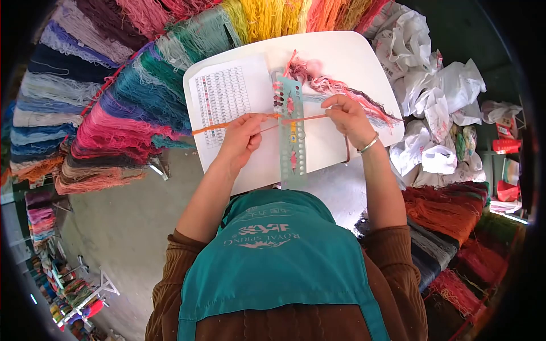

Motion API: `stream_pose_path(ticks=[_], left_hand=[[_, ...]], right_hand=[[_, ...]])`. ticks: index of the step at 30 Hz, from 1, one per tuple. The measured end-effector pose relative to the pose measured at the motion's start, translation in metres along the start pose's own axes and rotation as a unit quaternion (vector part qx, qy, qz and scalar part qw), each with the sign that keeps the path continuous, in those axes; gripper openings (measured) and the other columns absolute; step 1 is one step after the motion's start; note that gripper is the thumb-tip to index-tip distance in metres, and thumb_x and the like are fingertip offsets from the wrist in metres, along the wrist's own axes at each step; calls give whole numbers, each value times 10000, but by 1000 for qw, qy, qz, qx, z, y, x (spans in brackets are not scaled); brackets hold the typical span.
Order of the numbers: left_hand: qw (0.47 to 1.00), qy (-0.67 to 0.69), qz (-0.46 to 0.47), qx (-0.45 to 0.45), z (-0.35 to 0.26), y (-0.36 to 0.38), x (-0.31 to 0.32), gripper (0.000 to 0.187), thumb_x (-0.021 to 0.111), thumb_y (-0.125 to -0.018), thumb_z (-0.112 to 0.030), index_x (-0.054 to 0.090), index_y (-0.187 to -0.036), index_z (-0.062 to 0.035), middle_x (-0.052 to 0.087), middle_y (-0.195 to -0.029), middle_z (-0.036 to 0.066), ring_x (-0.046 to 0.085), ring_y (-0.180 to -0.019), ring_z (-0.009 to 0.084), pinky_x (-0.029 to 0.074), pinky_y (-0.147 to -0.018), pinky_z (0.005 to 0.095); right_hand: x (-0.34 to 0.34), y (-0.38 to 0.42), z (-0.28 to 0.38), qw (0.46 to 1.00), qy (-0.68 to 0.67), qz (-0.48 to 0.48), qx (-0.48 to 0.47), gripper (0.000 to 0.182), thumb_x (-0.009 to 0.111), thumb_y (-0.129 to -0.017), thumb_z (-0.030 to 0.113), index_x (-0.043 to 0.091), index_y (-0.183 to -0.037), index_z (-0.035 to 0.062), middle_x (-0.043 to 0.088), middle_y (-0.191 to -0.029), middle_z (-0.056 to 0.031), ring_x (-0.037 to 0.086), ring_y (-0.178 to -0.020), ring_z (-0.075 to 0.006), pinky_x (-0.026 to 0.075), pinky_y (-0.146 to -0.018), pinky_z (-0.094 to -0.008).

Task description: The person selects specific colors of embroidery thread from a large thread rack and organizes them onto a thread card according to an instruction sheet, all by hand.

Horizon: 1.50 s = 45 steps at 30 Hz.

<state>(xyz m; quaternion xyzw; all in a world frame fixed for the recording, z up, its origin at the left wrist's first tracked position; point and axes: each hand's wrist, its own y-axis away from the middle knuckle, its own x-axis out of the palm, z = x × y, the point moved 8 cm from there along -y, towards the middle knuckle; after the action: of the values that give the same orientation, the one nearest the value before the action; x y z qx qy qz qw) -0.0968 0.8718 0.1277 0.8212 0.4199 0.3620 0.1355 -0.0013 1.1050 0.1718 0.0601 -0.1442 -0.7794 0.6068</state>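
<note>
My left hand [242,139] is closed on a bundle of orange embroidery thread [210,129], whose tail sticks out to the left over a printed chart [219,94]. Across from it, my right hand [351,122] pinches a pinkish-orange strand [313,118] that runs taut leftward over the thread card [300,153]. This card is a pale green strip with holes along its edges and a flower print. Several threads hang at its upper left holes. Beyond my right hand lie loose pink, red, black and white threads [341,90].
Everything rests on a small white table [335,48] with rounded corners. Hanks of coloured thread hang around it, yellow [264,20] at the back, blue [114,113] and pink on the left, rust-red [443,207] on the right. White plastic bags [438,91] are bunched at the right.
</note>
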Motion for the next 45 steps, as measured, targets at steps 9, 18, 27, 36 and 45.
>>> stream_pose_path(ticks=[9,18,27,36,45], left_hand=[[998,-11,-59,1,0,-1,-8,147,625,-960,-202,622,-932,-58,387,-605,-70,342,-493,51,212,-433,216],[999,7,-35,21,-4,0,-17,144,607,-970,-194,599,-927,-57,358,-588,-72,321,-475,52,199,-429,225],[999,32,-33,13,-3,0,-17,142,588,-979,-193,587,-927,-61,332,-581,-71,314,-470,58,194,-430,232],[998,-14,-58,11,-4,-4,-14,137,590,-969,-194,593,-939,-60,413,-617,-52,377,-496,65,231,-437,226],[779,-458,-231,361,-58,37,6,146,642,-881,-104,611,-1004,-31,620,-936,86,598,-678,181,504,-621,317]], right_hand=[[-16,11,18,954,290,33,-65,112,660,-887,87,707,-878,-14,670,-786,-30,585,-728,-87,479,-675,-253],[-80,28,44,926,364,-44,-92,134,670,-871,123,691,-883,-9,603,-686,-29,502,-630,-82,423,-594,-256],[-176,61,42,908,403,-98,-61,141,643,-887,115,658,-834,-15,588,-689,9,480,-641,-59,396,-582,-236],[-182,81,43,955,254,-150,33,106,600,-911,139,641,-861,54,523,-682,69,477,-597,-3,486,-479,-204],[-103,86,113,971,201,-125,-33,150,599,-940,157,649,-869,34,488,-671,97,360,-586,5,251,-515,-191]])
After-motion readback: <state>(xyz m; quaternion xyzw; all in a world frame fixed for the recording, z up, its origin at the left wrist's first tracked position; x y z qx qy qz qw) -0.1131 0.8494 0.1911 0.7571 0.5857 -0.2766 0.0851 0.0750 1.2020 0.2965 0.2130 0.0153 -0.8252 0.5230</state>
